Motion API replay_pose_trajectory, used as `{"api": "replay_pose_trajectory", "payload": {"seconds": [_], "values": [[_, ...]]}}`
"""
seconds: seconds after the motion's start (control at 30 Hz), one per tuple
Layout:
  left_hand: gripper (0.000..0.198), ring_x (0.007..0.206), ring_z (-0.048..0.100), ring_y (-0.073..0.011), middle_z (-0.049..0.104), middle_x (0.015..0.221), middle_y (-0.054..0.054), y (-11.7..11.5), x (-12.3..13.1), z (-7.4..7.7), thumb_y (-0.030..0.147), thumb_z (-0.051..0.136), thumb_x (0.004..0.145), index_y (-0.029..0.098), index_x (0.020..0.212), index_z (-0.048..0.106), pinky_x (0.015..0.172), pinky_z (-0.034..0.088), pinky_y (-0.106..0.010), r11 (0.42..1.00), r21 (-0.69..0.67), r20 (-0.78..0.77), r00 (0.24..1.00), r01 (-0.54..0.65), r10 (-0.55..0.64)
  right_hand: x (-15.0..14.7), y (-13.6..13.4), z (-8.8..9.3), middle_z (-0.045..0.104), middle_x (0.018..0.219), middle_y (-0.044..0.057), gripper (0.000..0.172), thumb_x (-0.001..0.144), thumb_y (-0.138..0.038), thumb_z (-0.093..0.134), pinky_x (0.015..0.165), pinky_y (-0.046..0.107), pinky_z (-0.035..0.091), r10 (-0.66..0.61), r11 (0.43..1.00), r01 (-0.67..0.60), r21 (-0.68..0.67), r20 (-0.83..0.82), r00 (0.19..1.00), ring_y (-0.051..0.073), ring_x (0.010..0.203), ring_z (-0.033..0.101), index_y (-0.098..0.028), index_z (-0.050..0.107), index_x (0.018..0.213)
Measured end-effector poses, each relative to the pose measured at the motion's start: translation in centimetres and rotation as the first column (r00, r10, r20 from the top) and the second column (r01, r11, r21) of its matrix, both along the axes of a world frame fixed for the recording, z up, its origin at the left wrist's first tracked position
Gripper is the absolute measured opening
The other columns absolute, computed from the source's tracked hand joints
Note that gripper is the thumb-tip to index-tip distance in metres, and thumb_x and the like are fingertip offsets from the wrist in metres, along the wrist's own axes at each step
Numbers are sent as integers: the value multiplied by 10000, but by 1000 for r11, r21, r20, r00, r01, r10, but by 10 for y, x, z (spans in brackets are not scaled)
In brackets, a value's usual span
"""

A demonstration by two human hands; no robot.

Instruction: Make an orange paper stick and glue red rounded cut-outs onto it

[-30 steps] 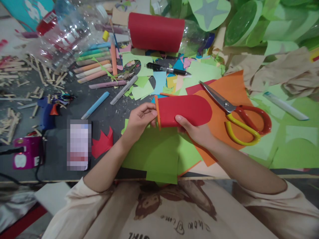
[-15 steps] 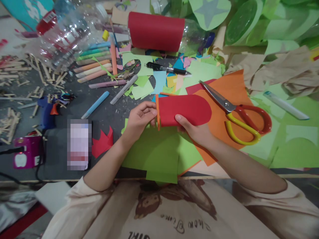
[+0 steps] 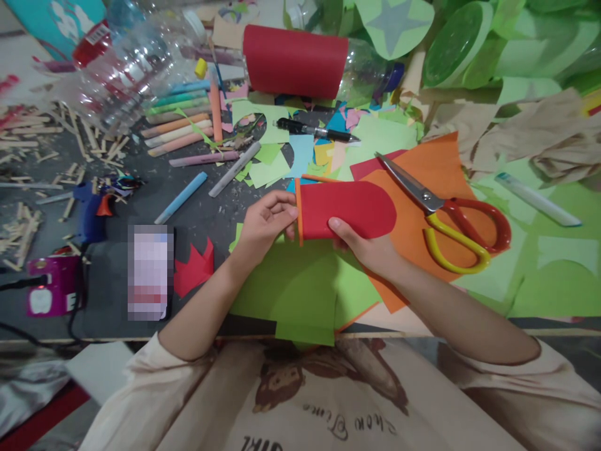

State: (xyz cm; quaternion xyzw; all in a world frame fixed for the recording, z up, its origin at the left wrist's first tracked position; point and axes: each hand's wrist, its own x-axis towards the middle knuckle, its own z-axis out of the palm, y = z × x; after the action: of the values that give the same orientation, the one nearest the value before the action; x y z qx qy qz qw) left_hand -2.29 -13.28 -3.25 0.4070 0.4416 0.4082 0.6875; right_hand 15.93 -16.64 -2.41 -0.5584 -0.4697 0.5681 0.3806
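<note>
A red paper piece (image 3: 350, 203) with a rounded right end is held above green paper (image 3: 300, 282). My right hand (image 3: 359, 241) grips its lower edge, thumb on top and fingers underneath. At the straight left end, a narrow orange paper strip (image 3: 299, 216) stands crosswise along the red edge. My left hand (image 3: 275, 219) is closed on that strip, pinching it between thumb and fingers. Just right of the red piece, scissors (image 3: 429, 203) with red and yellow handles lie on orange paper (image 3: 422, 244).
A bottle wrapped in red paper (image 3: 295, 61) lies at the back, with a black pen (image 3: 317, 129) before it. Leftward are a phone (image 3: 149, 272), a red jagged paper scrap (image 3: 195, 269), a blue glue gun (image 3: 89, 213), markers (image 3: 181, 197) and wooden sticks (image 3: 21, 232).
The orange strip has straightened a little against the red piece's left end, and the red piece's rounded end has shifted slightly left. Both hands keep their hold.
</note>
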Motion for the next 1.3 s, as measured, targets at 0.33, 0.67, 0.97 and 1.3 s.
{"api": "replay_pose_trajectory", "payload": {"seconds": [0.33,0.67,0.97,1.3], "values": [[305,462,517,-46,597,612,43,-1,-3,-5,431,769,706,175,813,642,467,439,-168,998,51,-83,996,45,-40,0,0,-4,506,479,-16,477,779,-604,624,484,286,479,26,997,-25,72,-13,1000,104,423,462,-210,509,535],[368,420,479,-44,576,586,55,-1,-2,-1,440,801,658,174,747,562,397,413,-168,995,-13,-29,994,101,-101,3,-3,-12,527,488,-1,476,804,-610,599,465,305,472,46,995,-49,82,36,998,121,421,479,-221,524,540],[393,383,410,-36,499,517,77,-3,-2,2,467,804,644,187,711,536,387,371,-174,1000,3,-20,999,29,-29,9,0,-20,635,740,24,382,822,-619,565,624,322,532,-194,917,177,357,14,981,169,673,612,-239,594,800],[286,492,402,-51,507,593,44,3,-10,-5,395,772,670,176,686,588,471,339,-182,973,180,-114,980,-144,166,12,5,-8,572,639,-6,394,741,-563,693,498,246,430,262,944,-257,207,6,965,117,563,531,-193,566,685]]}}
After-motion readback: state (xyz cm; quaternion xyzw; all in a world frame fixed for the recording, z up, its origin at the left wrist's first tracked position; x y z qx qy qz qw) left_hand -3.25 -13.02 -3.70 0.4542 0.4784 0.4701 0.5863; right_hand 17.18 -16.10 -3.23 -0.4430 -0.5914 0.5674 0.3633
